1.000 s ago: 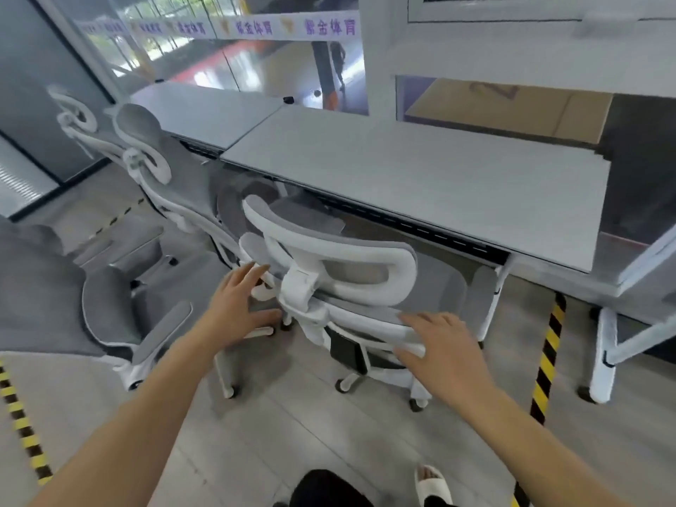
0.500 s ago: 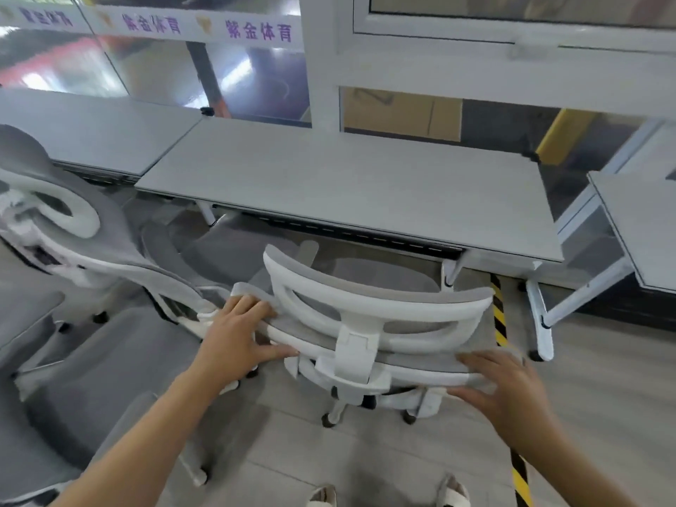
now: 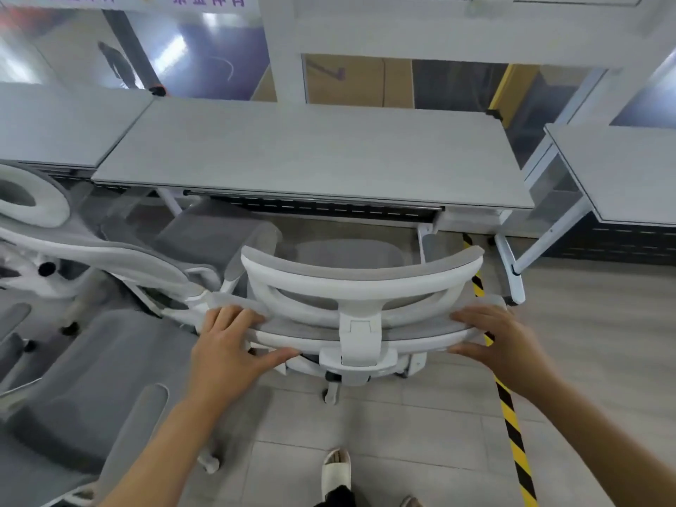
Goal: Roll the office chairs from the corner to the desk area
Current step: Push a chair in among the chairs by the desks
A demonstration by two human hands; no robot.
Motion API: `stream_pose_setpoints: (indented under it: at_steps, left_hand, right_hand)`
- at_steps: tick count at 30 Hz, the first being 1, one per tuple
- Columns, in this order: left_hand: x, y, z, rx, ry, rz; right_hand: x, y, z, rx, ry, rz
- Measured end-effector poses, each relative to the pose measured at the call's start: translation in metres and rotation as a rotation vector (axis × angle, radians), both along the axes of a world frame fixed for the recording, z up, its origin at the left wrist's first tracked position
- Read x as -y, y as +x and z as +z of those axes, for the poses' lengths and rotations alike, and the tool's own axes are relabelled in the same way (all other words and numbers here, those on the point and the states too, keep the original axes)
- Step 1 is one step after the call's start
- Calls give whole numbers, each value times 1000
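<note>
The person is standing right behind a chair (image 3: 362, 287), both hands set on the top edge of its backrest. The left hand (image 3: 226, 345) is curling over the left end of that edge, fingers on top and thumb underneath along the white frame, so it is gripping the chair. The right hand (image 3: 501, 338) is resting on the right end with fingers spread over the mesh and thumb below; it is touching the backrest, though I cannot tell how firmly it is closing.

The chair is sitting squarely in front of the middle desk (image 3: 311, 159), its seat partly under the desk's front edge and its headrest facing the person. To its left, another chair (image 3: 109, 258) is crowding close, its backrest just beside the left hand. A striped floor tape (image 3: 512, 415) is running along the floor on the right, passing under the right hand.

By my reading, this is the tail end of parking this chair: it is nearly home at the desk. The next move is probably a short, even push from both hands to seat it fully, keeping it straight so it is not bumping the neighbour, then letting go.
</note>
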State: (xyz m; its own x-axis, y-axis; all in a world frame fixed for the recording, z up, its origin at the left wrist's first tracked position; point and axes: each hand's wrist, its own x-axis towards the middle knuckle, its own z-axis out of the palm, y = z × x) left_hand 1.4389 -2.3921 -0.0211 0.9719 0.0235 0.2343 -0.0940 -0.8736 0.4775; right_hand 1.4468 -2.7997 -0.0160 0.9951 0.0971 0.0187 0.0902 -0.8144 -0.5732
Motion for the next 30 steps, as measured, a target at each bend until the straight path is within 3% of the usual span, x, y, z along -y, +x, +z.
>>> stream_pose_setpoints:
  at_steps: [5,14,30]
  left_hand:
    - [2,-40,7,-47,-6,65]
    - [23,-87,7,-57,-62,-38]
    - [99,-88,6,-90,-80,-65]
  right_hand:
    - [-1,-33,-2,13,-16,36]
    - [21,-114,-2,94,-20,23]
    - [100,-116,0,64,-3,-10]
